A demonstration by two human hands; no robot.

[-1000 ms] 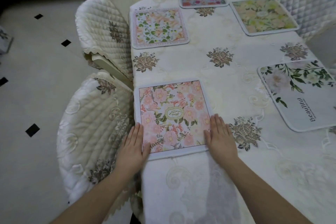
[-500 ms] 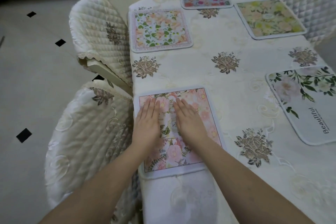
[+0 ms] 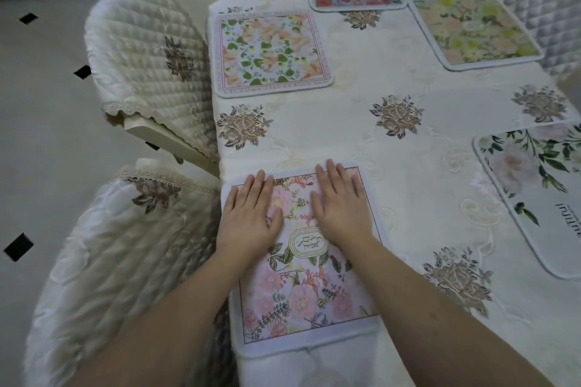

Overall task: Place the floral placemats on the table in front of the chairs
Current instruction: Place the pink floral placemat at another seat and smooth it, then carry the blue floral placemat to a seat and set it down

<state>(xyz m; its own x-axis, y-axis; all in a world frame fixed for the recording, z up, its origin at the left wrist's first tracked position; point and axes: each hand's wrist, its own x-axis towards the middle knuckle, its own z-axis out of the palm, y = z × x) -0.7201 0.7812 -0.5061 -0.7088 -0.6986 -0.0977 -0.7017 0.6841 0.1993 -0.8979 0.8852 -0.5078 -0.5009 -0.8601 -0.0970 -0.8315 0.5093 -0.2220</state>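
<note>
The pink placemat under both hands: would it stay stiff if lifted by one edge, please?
Probably not: the pink placemat looks thin and lies flush on the tablecloth, so it would likely droop. Flat under the left hand and right hand, it seems light.

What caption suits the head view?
Both hands, left hand and right hand, press flat on the pink floral placemat at the table edge.

A second ago the left hand (image 3: pixel 250 217) and right hand (image 3: pixel 341 204) lay flat at the side edges of the pink floral placemat (image 3: pixel 301 264), near its closest corners. Half a second ago they had come together on its middle, fingers almost touching. Now they lie flat farther up, apart, their fingertips at the mat's far edge, and the oval emblem (image 3: pixel 308 243) shows just behind the thumbs.
</note>
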